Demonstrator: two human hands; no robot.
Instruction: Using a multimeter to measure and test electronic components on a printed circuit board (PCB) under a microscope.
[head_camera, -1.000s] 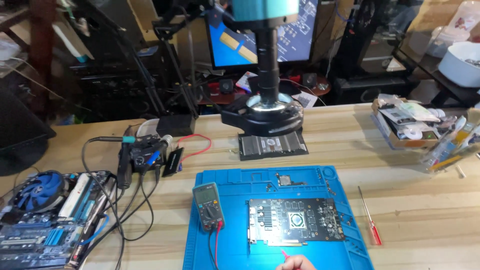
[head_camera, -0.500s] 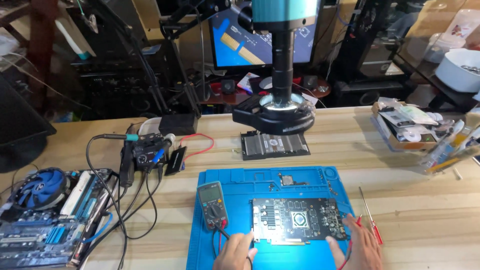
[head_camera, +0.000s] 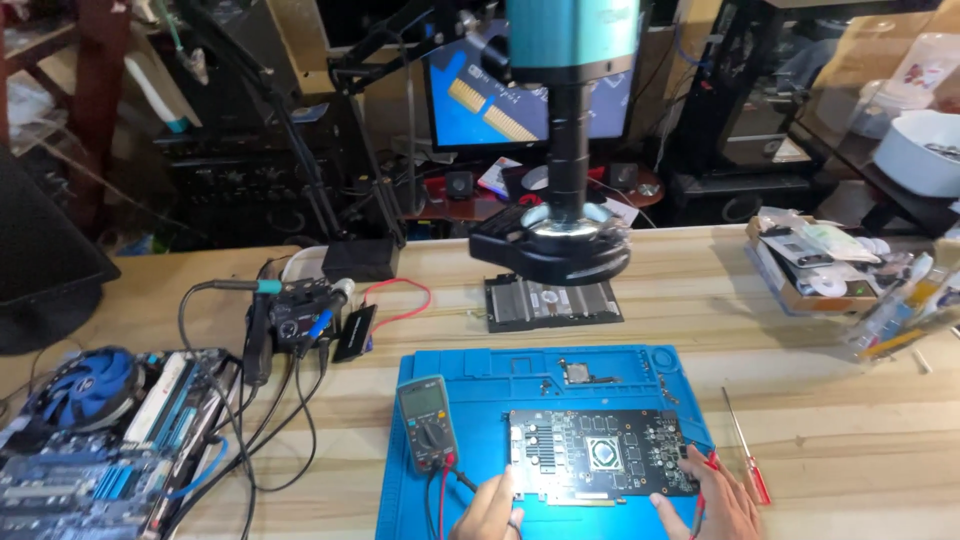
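Two hands are working: on the blue mat I'm seeing the black circuit board, lying flat, its square chip central; my left hand is pinching its left edge, my right hand gripping a red probe.

This is an electronics repair workshop. A pale wooden tabletop carries a blue rubber work mat near its front edge, with a black bare circuit board and a green handheld multimeter lying on it. A teal-bodied inspection microscope on a black arm hangs over the middle, and a monitor showing enlarged gold contacts stands behind it. At the left edge lies an open blue computer mainboard with a round fan, amid tangled black cables. A red-handled screwdriver lies right of the mat.
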